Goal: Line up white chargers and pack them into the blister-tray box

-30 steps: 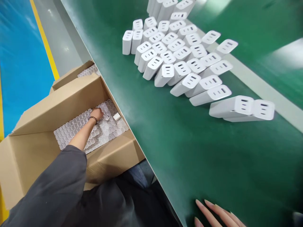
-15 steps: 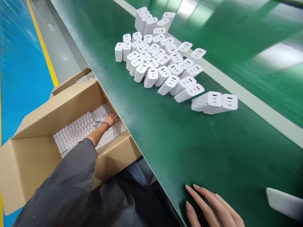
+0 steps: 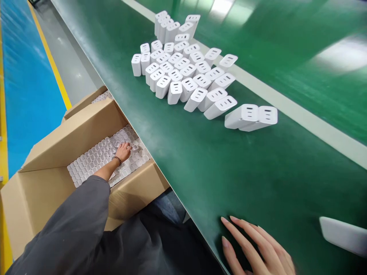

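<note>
Inside a cardboard box [image 3: 134,187] lie packed rows of white charger cases [image 3: 88,162]. My left hand [image 3: 124,151], with a dark coiled band at the wrist, reaches down over them, fingers slightly bent and apart. A few loose pieces lie tilted near its fingertips; I see none gripped. Flat on the green work surface [image 3: 177,152], close to its near edge, rests my right hand [image 3: 255,246], fingers spread, holding nothing. Several white multi-port chargers [image 3: 174,91] stand in a cluster farther up the surface, ports upward, some leaning. Two tilted chargers [image 3: 252,116] sit apart to their right.
A white object [image 3: 344,235] lies at the right, cut off by the frame. Behind the open box is a second box [image 3: 86,101] with more white pieces. A pale stripe [image 3: 301,130] runs along the green surface. Blue floor with a yellow line [image 3: 51,57] shows at left.
My left hand has shifted left within the box, toward me, and its fingers are more bent. My right hand stays flat. The whole view has shifted slightly.
</note>
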Demonstrator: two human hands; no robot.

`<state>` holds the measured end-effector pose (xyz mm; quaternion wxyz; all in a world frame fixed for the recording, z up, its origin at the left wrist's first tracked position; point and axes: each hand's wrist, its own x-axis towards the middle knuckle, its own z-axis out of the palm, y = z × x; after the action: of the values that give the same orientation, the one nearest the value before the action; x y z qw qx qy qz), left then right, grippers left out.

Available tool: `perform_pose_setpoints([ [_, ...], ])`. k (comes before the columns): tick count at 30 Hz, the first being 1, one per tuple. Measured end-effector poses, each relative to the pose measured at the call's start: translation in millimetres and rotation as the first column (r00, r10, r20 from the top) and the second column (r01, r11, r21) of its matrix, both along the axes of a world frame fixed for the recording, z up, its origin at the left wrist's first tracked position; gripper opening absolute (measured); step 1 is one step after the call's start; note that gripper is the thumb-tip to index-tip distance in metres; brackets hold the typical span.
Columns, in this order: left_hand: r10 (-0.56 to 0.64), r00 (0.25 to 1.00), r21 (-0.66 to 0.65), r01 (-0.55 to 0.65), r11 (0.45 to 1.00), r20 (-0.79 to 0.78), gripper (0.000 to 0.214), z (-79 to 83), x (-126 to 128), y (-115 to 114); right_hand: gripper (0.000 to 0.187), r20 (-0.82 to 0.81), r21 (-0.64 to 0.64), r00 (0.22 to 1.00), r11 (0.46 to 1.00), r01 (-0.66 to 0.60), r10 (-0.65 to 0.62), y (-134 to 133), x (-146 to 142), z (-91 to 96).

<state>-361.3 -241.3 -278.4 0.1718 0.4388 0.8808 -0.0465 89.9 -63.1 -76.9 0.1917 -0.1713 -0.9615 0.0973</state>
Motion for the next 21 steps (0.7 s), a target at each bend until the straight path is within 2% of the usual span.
perform_pose_setpoints([
  [4,0.196,0.975,0.011,-0.196,0.981,-0.1,0.036,6.4,-7.2,-10.2,0.043,0.005,-0.03,1.0,0.999,0.01,-0.01,-0.5,-1.9,2.3],
  [7,0.37,0.916,0.006,-0.374,0.927,-0.157,0.038,6.0,-17.1,-11.1,0.047,-0.017,-0.025,1.0,1.0,0.01,-0.011,-0.5,-3.0,2.3],
  [9,0.441,0.884,-0.015,-0.448,0.894,-0.155,0.039,4.1,-22.4,-10.1,0.046,-0.013,-0.025,1.0,1.0,0.006,-0.006,-0.5,-3.5,2.0],
  [16,0.485,0.871,-0.115,-0.491,0.864,-0.076,0.045,-0.3,-30.1,3.7,0.038,-0.037,-0.003,0.999,1.0,0.014,-0.014,-1.1,-3.1,-2.2],
  [21,0.437,0.896,-0.118,-0.443,0.889,-0.071,0.044,2.2,-34.7,18.3,0.036,-0.027,-0.009,1.0,1.0,0.008,-0.009,-0.8,-3.9,0.1],
])
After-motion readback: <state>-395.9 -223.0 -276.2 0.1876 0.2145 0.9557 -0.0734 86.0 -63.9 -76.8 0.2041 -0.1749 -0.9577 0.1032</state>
